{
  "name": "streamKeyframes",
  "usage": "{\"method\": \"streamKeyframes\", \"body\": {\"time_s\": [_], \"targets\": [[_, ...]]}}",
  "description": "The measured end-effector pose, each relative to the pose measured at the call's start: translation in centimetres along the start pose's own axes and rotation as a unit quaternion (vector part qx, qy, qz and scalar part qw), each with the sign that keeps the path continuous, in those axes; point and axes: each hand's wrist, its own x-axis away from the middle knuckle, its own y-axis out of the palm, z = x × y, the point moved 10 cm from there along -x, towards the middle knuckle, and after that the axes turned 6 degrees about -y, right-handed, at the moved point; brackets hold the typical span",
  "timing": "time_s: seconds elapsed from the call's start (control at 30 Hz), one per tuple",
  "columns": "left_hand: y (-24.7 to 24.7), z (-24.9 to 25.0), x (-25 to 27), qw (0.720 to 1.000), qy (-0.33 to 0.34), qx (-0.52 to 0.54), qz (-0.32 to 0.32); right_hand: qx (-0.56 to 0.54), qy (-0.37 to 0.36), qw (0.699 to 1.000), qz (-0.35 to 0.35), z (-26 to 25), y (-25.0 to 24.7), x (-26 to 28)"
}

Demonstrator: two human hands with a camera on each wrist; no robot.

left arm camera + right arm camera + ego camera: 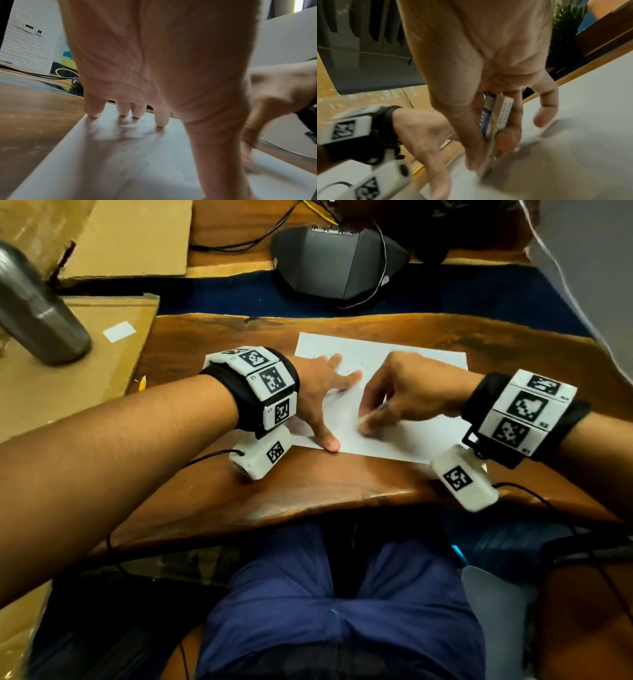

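A white sheet of paper (pixel 414 429) lies on the wooden table (pixel 212 361). My left hand (pixel 318 395) presses it flat at its left side, fingers straight and spread; in the left wrist view the fingertips (pixel 93 115) touch the paper (pixel 82 162). My right hand (pixel 404 398) pinches a small white eraser (pixel 362 422) with a blue printed sleeve (pixel 494 115) between thumb and fingers, its lower end on the sheet (pixel 582 135). The right hand (pixel 479 60) looks motion-blurred. Faint pencil marks show near the left fingers.
A steel bottle (pixel 37 309) stands on flat cardboard (pixel 78 392) at the left, with a yellow pencil (pixel 142 383) by its edge. A dark speakerphone (pixel 339 261) with cables sits behind the paper. The table's front edge (pixel 308 505) runs just above my lap.
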Motion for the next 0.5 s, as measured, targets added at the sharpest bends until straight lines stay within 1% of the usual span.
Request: {"method": "streamKeyframes", "body": {"time_s": [0.03, 0.07, 0.17, 0.2, 0.23, 0.27, 0.37, 0.4, 0.43, 0.5], "targets": [[0.0, 0.0, 0.0, 1.000, 0.001, -0.002, -0.001, -0.010, 0.004, 1.000, -0.024, -0.1, 0.6, 0.1], [0.1, 0.0, -0.1, 1.000, 0.001, -0.003, -0.003, -0.023, 0.013, 1.000, -0.017, 0.2, 0.2, 0.0], [0.2, -0.1, -0.1, 1.000, -0.005, 0.006, -0.003, -0.058, 0.048, 0.993, 0.088, 2.1, -2.5, -1.1], [0.1, -0.1, -0.1, 1.000, -0.006, 0.008, -0.003, -0.055, 0.050, 0.991, 0.107, 2.2, -3.0, -1.2], [0.1, -0.2, 0.0, 1.000, -0.007, 0.008, -0.003, -0.039, 0.042, 0.993, 0.106, 1.9, -2.8, -1.2], [0.1, -0.2, 0.0, 1.000, -0.006, 0.007, -0.003, -0.019, 0.027, 0.996, 0.083, 1.4, -2.2, -1.0], [-0.1, 0.1, 0.0, 1.000, -0.005, 0.003, -0.003, -0.009, -0.010, 0.999, -0.030, -0.8, 1.0, -0.1], [-0.1, 0.2, 0.1, 1.000, -0.005, 0.001, -0.004, -0.019, -0.006, 0.999, -0.039, -0.7, 1.1, -0.1], [-0.1, 0.2, 0.1, 1.000, -0.006, -0.001, -0.004, -0.031, 0.002, 0.999, -0.021, -0.3, 0.5, -0.5], [0.0, 0.2, 0.2, 1.000, -0.008, -0.001, -0.005, -0.052, 0.038, 0.997, 0.052, 1.3, -1.6, -1.2]]}}
